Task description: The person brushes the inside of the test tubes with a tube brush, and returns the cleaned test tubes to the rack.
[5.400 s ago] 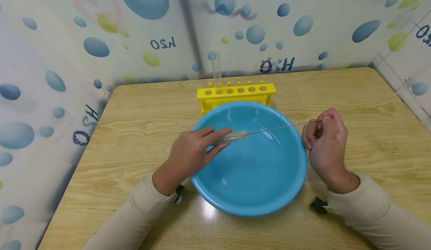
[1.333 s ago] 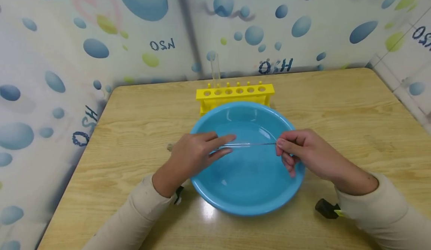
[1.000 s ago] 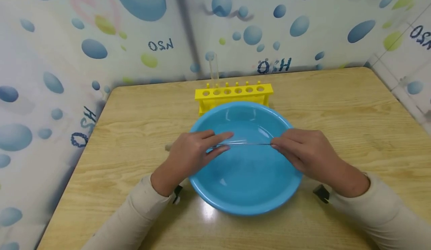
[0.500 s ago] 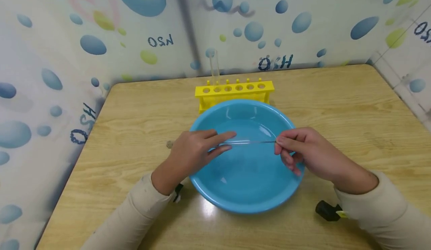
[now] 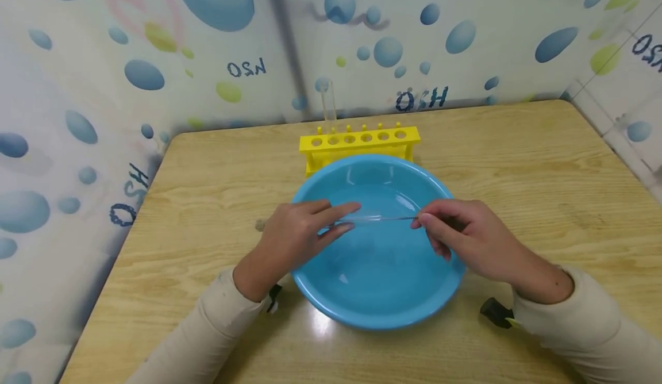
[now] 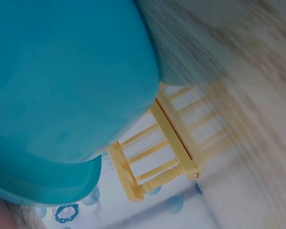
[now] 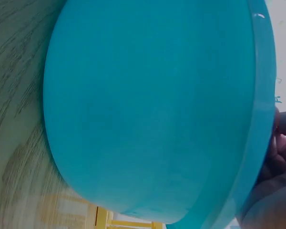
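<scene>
— What is sitting around the hands?

— A round blue basin (image 5: pixel 377 280) is resting beneath them on the wood-grained table (image 5: pixel 217 183), and a yellow rack (image 5: pixel 358 146) is standing just behind, with the basin hiding its lower front. A second tube (image 5: pixel 329 108) is rising upright from the rack, before a wall (image 5: pixel 170 96) patterned with blue and green ovals

— And what is blocking the sight?

— The left hand (image 5: pixel 295 231) is covering part of the clear tube (image 5: pixel 369 219), and the basin's side is filling much of both wrist views

— Where is that tube lying, and how are the hands gripping?

— It is lying nearly level above the basin. The left hand is pinching it between thumb and fingers, while the right hand (image 5: pixel 473 234) is pinching a twisted wire (image 5: pixel 398 218) that is reaching the tube's end

— Any textures?

— The basin is shining smoothly, the tube is looking see-through and slender, and a rough, pale tuft (image 5: pixel 260 224) is showing past the left hand's knuckles
</scene>
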